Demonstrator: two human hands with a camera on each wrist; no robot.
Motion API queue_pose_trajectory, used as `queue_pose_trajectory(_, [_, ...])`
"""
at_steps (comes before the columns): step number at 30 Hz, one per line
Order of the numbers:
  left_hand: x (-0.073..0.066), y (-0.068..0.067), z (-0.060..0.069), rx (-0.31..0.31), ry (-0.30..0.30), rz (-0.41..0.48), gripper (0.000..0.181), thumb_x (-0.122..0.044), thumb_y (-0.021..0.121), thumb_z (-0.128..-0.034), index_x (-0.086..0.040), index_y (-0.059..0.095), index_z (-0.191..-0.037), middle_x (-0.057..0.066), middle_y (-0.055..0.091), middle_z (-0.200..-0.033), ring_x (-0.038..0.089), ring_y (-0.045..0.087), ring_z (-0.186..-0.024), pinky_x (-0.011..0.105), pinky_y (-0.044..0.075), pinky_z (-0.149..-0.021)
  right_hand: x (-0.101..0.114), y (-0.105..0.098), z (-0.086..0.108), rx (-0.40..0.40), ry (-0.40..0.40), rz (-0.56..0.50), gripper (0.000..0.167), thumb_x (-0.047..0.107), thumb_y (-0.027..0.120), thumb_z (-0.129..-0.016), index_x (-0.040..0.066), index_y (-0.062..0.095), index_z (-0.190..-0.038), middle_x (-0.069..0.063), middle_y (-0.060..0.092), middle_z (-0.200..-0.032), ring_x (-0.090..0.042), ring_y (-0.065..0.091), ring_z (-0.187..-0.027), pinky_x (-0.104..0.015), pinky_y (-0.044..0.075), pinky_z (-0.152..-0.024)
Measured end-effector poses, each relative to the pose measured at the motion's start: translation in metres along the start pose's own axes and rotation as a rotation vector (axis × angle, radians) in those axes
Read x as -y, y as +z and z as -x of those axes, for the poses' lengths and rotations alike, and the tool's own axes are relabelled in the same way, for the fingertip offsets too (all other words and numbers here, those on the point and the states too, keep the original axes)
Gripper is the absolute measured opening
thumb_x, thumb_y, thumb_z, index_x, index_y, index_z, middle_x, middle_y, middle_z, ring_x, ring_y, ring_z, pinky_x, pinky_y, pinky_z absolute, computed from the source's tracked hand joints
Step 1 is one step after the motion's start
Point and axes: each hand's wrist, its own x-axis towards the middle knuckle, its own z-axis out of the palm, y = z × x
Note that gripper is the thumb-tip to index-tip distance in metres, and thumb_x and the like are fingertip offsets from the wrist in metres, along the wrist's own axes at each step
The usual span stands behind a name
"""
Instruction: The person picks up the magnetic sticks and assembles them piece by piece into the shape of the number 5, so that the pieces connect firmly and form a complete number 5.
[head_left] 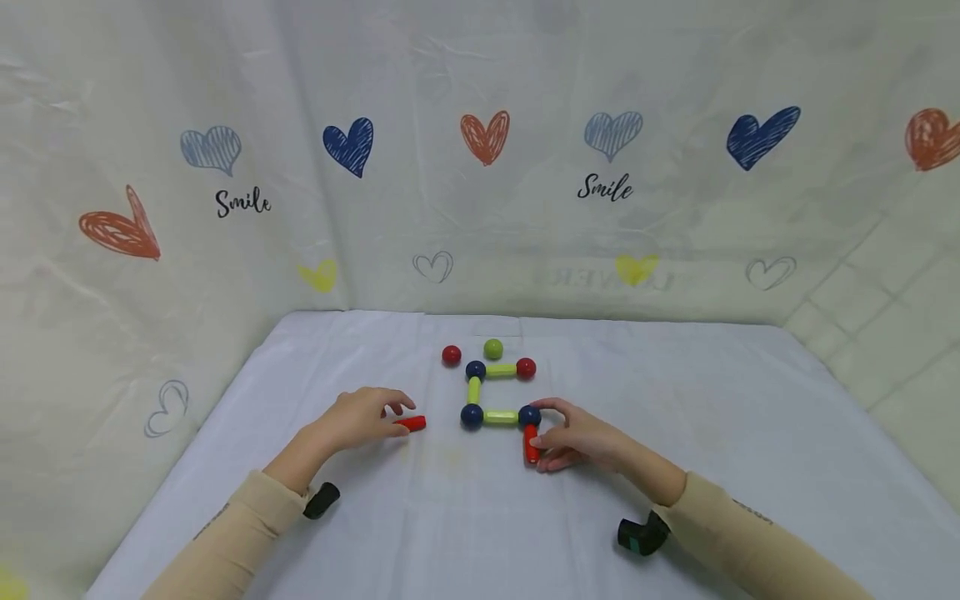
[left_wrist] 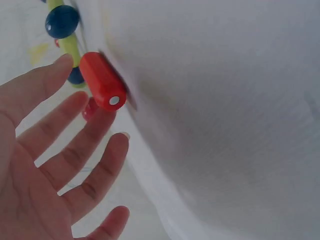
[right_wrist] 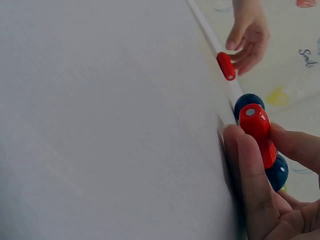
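In the head view, yellow-green magnetic rods (head_left: 500, 417) and dark blue balls (head_left: 472, 416) form an angular chain on the table. A red magnetic rod (head_left: 532, 445) extends from the chain's near right blue ball (head_left: 529, 415) toward the person. My right hand (head_left: 581, 435) pinches this rod between thumb and fingers, also seen in the right wrist view, with a finger by the ball. Left of the chain lies a second red rod (left_wrist: 103, 82). Around it my left hand (head_left: 367, 418) spreads its loosely bent fingers; whether a fingertip touches the rod is unclear.
A red ball (head_left: 526, 368) ends the chain's far arm. Behind the chain lie a loose red ball (head_left: 452, 356) and a green ball (head_left: 492, 349). White cloth covers the table (head_left: 337, 350), and a heart-printed curtain (head_left: 420, 200) hangs behind it.
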Motion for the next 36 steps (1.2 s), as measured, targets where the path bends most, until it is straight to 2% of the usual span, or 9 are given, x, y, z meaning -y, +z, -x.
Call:
queue_pose_trajectory(8, [0.0040,0.0051,-0.0051,0.007,-0.019,-0.031,0.035,-0.025,0.084,-0.0866,-0.022,0.072,-0.120,-0.007,0.067,-0.097,0.014,0.059,-0.086,0.049,0.040,-0.085,0.0016,-0.0072,-0.0041,0.075,-0.017,0.049,0.075,0.014,0.070,-0.097,0.009,0.028,-0.159,-0.014,0.073,-0.091,-0.024,0.073,-0.076,-0.030,0.059,-0.073])
queue_pose_trajectory(20, [0.0020,0.0066,-0.0075,0.007,-0.017,-0.039,0.027,-0.020,0.085,-0.0849,-0.021,0.074,-0.109,-0.008,0.064,-0.091,0.014,0.058,-0.085,0.051,0.039,-0.085,-0.0013,-0.0094,-0.0100,0.071,-0.010,0.063,0.072,0.015,0.072,-0.096,0.009,0.032,-0.156,-0.014,0.074,-0.089,-0.024,0.073,-0.074,-0.029,0.059,-0.071])
queue_pose_trajectory(36, [0.0004,0.0095,-0.0107,0.002,-0.020,-0.038,0.023,-0.019,0.085,-0.0847,-0.020,0.074,-0.105,-0.007,0.063,-0.087,0.014,0.057,-0.080,0.048,0.038,-0.081,0.0006,-0.0096,-0.0080,0.083,-0.022,0.066,0.073,0.014,0.071,-0.097,0.008,0.031,-0.157,-0.013,0.074,-0.090,-0.024,0.073,-0.074,-0.029,0.059,-0.070])
